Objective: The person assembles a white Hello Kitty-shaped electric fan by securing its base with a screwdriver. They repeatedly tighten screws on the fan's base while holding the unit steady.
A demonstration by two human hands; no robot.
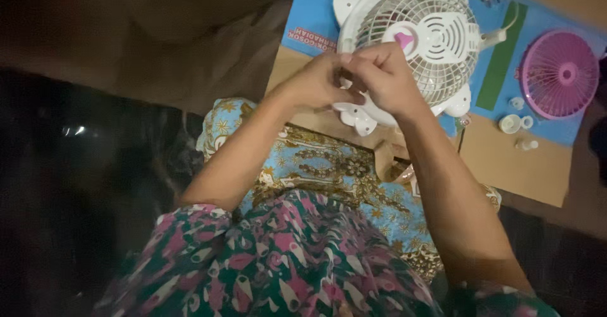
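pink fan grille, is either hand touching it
No, the pink fan grille lies apart at the right, while both hands work at the white fan's near edge.

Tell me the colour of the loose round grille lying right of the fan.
Pink grille, clearest in the head view.
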